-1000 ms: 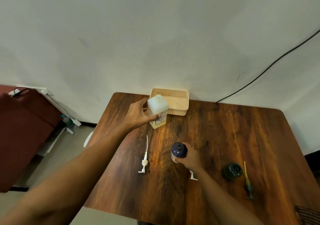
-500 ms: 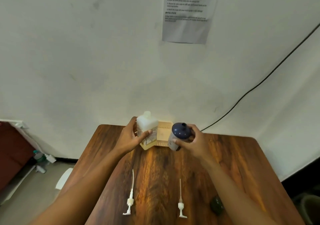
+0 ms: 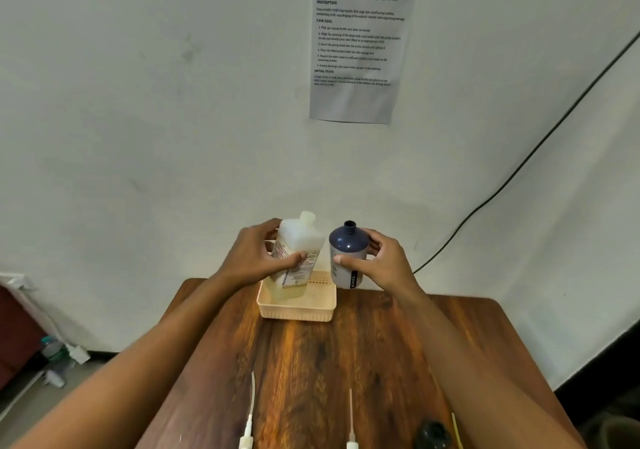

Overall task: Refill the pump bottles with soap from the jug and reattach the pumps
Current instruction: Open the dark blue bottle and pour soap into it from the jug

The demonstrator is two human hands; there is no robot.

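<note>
My left hand (image 3: 258,258) grips a white soap jug (image 3: 299,240), lifted off the table and tilted slightly right, its open spout up. My right hand (image 3: 382,261) holds a dark blue pump bottle (image 3: 346,254) upright beside the jug, its neck open with no pump on it. Jug spout and bottle neck are close but apart. Two white pumps with long tubes lie on the wooden table near me, one at the left (image 3: 249,424), one at the middle (image 3: 350,428). A dark green bottle (image 3: 433,433) sits at the bottom edge, a yellow tube (image 3: 456,429) beside it.
A cream plastic basket (image 3: 298,310) stands at the table's far edge, under the jug. The wooden table (image 3: 381,344) meets a white wall with a printed task sheet (image 3: 358,46). A black cable (image 3: 519,168) runs down the wall at right. Bottles and clutter lie on the floor at left.
Both hands have lifted higher and come together: the jug left the table and tilted, and the blue bottle rose from the table to beside the jug. The camera has tipped up toward the wall.
</note>
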